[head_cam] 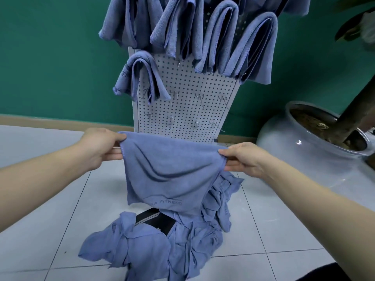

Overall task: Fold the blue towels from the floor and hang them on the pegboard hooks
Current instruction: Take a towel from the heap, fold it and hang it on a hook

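Stretching across the middle of the frame, a blue towel [170, 171] hangs slack between two bare hands, its lower edge printed with the word FITNESS. The left hand [99, 147] pinches the towel's upper left corner between thumb and fingers, and the right hand [243, 159] pinches the upper right corner the same way — the two held well apart with the cloth sagging between them. Below and to the lower right, a crumpled pile of blue towels [154, 246] lies on the pale tiled floor [50, 209], partly covering a dark object. Behind the held towel stands a grey pegboard [188, 102] against a green wall [50, 57]; folded towels [213, 37] drape over hooks along its top and upper left, while several bare hooks [174, 95] show lower down. At the right edge sits a large pale plant pot [300, 155].
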`<state>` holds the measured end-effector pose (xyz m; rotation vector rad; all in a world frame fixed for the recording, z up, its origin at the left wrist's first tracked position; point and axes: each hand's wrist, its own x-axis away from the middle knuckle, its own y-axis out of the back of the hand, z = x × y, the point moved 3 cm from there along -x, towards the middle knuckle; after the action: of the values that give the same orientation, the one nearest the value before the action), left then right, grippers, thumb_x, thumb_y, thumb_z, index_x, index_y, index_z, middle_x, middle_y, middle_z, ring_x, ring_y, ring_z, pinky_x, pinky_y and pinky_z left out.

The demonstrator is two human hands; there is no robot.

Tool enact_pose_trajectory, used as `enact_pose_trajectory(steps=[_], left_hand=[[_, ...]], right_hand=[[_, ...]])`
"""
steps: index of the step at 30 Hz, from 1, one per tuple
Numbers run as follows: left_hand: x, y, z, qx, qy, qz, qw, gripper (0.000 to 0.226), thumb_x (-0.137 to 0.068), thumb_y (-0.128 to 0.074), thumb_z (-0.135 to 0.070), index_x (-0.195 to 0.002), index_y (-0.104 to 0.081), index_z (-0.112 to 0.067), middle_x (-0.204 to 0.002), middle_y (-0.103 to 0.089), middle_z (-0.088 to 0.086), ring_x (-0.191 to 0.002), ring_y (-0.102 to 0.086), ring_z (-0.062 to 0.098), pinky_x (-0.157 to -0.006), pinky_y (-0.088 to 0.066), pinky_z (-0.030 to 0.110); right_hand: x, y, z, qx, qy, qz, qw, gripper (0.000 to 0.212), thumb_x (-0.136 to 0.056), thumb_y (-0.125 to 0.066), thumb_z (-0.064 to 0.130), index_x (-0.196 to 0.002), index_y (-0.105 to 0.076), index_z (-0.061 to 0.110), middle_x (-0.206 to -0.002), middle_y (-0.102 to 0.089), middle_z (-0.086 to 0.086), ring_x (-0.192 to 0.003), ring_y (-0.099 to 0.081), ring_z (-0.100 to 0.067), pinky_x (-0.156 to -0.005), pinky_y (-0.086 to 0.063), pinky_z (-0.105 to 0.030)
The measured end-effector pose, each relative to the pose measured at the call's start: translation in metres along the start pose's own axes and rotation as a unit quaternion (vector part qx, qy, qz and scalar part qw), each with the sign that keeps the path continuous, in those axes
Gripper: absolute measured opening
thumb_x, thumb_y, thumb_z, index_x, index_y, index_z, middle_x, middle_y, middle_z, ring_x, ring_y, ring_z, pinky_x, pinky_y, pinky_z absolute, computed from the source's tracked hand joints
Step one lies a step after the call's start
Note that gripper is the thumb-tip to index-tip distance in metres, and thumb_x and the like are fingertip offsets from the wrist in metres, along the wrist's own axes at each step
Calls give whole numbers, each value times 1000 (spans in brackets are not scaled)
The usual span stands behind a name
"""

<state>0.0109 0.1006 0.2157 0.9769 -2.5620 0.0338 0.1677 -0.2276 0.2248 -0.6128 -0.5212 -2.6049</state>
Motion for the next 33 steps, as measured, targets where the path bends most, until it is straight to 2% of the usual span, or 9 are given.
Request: enact_pose_trajectory(steps=[5, 7, 9, 14, 18, 22, 25, 30, 33], left_hand=[[30, -30, -6, -7, -67, 5, 998, 19, -94, -69, -2, -80, -57, -7, -75, -66, 14, -43, -65, 13, -47, -59, 27], [48, -44, -8, -13, -98, 21, 995, 19, -92, -72, -3, -78, -59, -5, -74, -67, 16, -48, -65, 15, -50, -60, 27], [64, -54, -7, -33, -131, 36, 990, 16, -90, -74, -4, -80, -62, -1, -74, -69, 19, -57, -66, 20, -52, -60, 28], [92, -70, -2, -89, -207, 78, 971, 15, -87, -80, -10, -79, -67, -4, -70, -73, 17, -71, -74, 38, -71, -63, 52], [98, -71, 1, -98, -215, 84, 968, 14, -86, -80, -9, -75, -72, -15, -70, -75, 8, -71, -75, 29, -72, -64, 38], [99, -72, 4, -127, -255, 95, 954, 22, -88, -78, -10, -76, -75, -28, -69, -76, -7, -69, -73, 10, -69, -60, 23], [102, -72, 4, -154, -316, 101, 931, 22, -90, -75, -9, -87, -80, -31, -78, -73, -23, -78, -69, -8, -70, -48, 6], [101, -71, 3, -168, -416, 127, 885, 29, -93, -69, -1, -104, -81, -25, -99, -72, -15, -96, -68, 3, -86, -50, 14], [101, -72, 1, -203, -459, 150, 852, 33, -94, -65, 2, -106, -81, -25, -103, -68, -10, -100, -64, 9, -89, -47, 12]], right_hand=[[19, -38, 9, -62, 26, 11, 998, 10, -96, -72, 9, -94, -70, 0, -73, -73, -9, -60, -72, -19, -62, -63, -31], [30, -56, 11, -66, 46, 29, 996, 16, -96, -72, 11, -100, -73, -5, -85, -75, -15, -69, -72, -22, -66, -63, -31], [41, -72, 11, -48, 83, 37, 995, 22, -98, -70, 13, -99, -74, -9, -83, -74, -13, -67, -70, -18, -65, -61, -27], [61, -96, 9, -24, 169, 54, 984, 23, -102, -64, 10, -91, -74, -7, -59, -69, 2, -58, -67, -6, -65, -59, -20], [67, -101, 6, -37, 191, 50, 980, 21, -102, -63, 8, -96, -78, -5, -92, -78, -20, -81, -77, -19, -74, -62, -26], [71, -102, 3, -33, 206, 49, 977, 22, -104, -60, 7, -101, -77, -7, -95, -78, -21, -77, -75, -9, -75, -61, -20], [71, -99, 4, -20, 227, 44, 973, 25, -106, -58, 11, -101, -79, -2, -98, -79, -19, -92, -78, -19, -87, -62, -28], [71, -94, 10, -21, 256, 32, 966, 40, -107, -57, 25, -87, -74, -5, -94, -73, -31, -96, -74, -38, -94, -61, -38], [75, -93, 13, -18, 261, 29, 965, 29, -102, -65, 29, -90, -80, 8, -96, -76, -25, -101, -71, -43, -96, -60, -46]])
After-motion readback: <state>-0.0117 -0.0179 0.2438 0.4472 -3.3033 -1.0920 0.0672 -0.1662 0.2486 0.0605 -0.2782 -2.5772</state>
